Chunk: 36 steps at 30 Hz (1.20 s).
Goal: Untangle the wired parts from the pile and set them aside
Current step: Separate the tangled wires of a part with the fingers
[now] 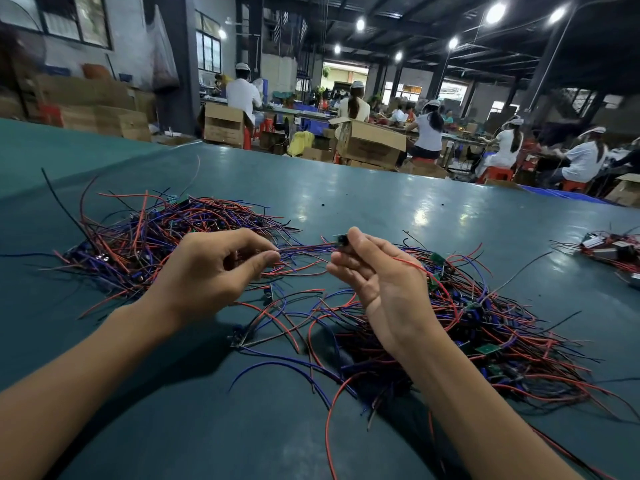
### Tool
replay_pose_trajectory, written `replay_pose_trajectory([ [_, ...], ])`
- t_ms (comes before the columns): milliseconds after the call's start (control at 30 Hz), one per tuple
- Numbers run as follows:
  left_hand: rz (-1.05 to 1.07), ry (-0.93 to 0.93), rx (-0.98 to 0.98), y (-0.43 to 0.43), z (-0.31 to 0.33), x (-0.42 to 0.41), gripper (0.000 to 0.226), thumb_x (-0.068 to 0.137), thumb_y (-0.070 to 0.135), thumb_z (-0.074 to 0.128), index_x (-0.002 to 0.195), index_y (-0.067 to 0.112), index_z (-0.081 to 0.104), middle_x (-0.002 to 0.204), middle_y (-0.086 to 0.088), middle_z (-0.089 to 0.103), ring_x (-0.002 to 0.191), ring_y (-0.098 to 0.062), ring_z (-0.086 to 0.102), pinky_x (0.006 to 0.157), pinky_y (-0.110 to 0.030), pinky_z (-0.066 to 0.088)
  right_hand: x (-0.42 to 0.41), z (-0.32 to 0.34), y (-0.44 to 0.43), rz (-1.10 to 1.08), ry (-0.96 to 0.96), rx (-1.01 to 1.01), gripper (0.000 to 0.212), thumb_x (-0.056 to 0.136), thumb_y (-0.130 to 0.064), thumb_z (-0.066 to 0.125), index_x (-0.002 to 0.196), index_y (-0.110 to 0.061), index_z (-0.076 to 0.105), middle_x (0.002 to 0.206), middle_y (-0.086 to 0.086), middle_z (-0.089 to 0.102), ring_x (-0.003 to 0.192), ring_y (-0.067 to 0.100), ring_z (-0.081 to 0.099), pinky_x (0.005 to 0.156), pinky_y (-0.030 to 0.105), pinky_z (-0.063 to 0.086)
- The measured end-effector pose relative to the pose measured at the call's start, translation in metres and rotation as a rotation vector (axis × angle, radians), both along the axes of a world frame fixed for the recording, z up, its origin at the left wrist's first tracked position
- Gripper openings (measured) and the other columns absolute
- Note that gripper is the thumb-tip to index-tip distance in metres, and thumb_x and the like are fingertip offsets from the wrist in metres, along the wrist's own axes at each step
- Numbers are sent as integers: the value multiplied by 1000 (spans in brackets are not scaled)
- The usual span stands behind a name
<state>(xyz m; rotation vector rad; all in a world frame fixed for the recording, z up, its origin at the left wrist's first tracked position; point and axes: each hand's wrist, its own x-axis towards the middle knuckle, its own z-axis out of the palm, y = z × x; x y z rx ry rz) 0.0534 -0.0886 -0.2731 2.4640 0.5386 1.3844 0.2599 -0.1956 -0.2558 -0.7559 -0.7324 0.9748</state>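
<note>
Above the green table [346, 188], the right hand [381, 275] pinched a small wired part [341, 241] whose wires [304, 249] the left hand [211, 268] pinched, the pile [485, 323] beneath.

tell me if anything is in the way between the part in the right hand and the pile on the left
No solid object is. The right hand pinches a small dark part above the table; its wires run to the left hand, and only loose wires lie toward the left pile.
</note>
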Motion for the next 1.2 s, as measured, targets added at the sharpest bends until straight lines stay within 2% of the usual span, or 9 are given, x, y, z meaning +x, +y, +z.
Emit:
replay_pose_trajectory([
  [133, 30, -22, -64, 7, -2, -6, 17, 94, 30, 70, 90, 15, 76, 62, -6, 65, 49, -29, 55, 43, -40, 45, 6, 1, -1, -25, 43, 8, 21, 77, -12, 75, 91, 3, 69, 76, 18, 67, 67, 25, 70, 63, 30, 60],
  [400, 7, -105, -181, 10, -5, -7, 19, 90, 30, 66, 82, 14, 72, 60, -10, 60, 50, -28, 48, 45, -35, 35, 18, 9, -3, -123, 61, 69, 18, 84, -13, 74, 92, 1, 67, 75, 14, 69, 69, 23, 70, 67, 30, 60],
  [567, 163, 120, 98, 20, -7, -14, 27, 95, 43, 61, 88, 20, 73, 69, 10, 66, 57, -6, 59, 52, -30, 49, 72, 42, 10, -422, 39, -125, 19, 94, -12, 70, 87, 3, 62, 61, 8, 64, 58, 20, 67, 59, 31, 60],
  [733, 299, 516, 180, 26, -1, -18, 45, 88, 70, 41, 98, 38, 72, 89, 21, 67, 85, -3, 62, 68, -31, 55, 137, 42, 30, -498, -552, -715, 24, 92, -8, 73, 93, 13, 62, 75, 21, 66, 54, 22, 58, 45, 27, 49],
  [867, 305, 704, 57, 32, 1, -22, 36, 89, 71, 51, 99, 42, 71, 92, 22, 66, 90, 1, 60, 76, -28, 53, 158, 33, 29, -531, -814, -946, 36, 86, -17, 81, 93, 11, 59, 56, 14, 63, 40, 19, 48, 43, 28, 40],
  [967, 210, 760, -28, 33, 4, -24, 35, 83, 71, 60, 97, 41, 72, 94, 21, 65, 89, 2, 59, 80, -28, 53, 157, 43, 21, -554, -879, -981, 43, 86, -21, 80, 99, 11, 55, 53, 15, 63, 33, 17, 51, 34, 21, 39],
  [1067, 210, 769, 15, 29, 6, -23, 32, 85, 67, 62, 104, 42, 71, 99, 24, 64, 95, 3, 58, 82, -30, 53, 137, 52, 14, -676, -1105, -959, 40, 89, -31, 73, 93, 8, 62, 74, 21, 71, 59, 29, 63, 54, 34, 50],
  [1133, 215, 635, 93, 26, 6, -22, 26, 87, 58, 65, 105, 40, 70, 99, 23, 66, 96, -1, 61, 80, -31, 53, 112, 51, 10, -804, -1262, -778, 45, 91, -36, 67, 113, 3, 64, 98, 19, 72, 88, 35, 66, 77, 41, 50],
  [1200, 186, 474, 185, 22, 5, -20, 22, 88, 46, 72, 105, 33, 70, 97, 19, 68, 92, -8, 64, 75, -34, 55, 74, 42, 4, -838, -1274, -452, 43, 93, -36, 65, 128, -11, 62, 89, 1, 71, 84, 18, 66, 76, 31, 46],
])
